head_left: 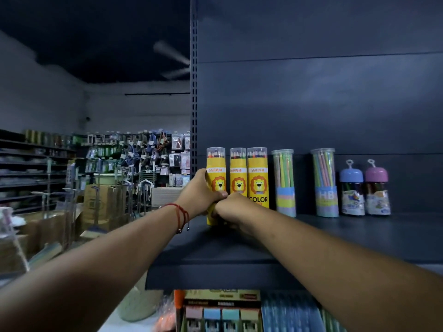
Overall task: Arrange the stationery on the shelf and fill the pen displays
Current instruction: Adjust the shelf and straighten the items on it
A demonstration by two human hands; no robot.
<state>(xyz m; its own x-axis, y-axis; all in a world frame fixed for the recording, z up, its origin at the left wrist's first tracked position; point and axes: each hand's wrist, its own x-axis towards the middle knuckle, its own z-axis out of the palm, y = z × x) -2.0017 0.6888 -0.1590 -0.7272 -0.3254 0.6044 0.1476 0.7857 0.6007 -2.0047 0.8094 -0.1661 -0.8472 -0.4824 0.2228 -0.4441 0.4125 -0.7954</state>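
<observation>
Hands meet at the shelf point(359, 233): left hand point(200, 195) grips the leftmost yellow pencil tube point(215, 173); right hand point(231, 208), beside it, curls around the tubes' bases, its hold unclear.

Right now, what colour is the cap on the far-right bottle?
Purple cap, with a pale loop on top; head view.

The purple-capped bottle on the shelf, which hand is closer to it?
The right hand. It sits at the yellow pencil tubes, several items left of the purple-capped bottle. The left hand grips the leftmost yellow tube, farther still.
</observation>
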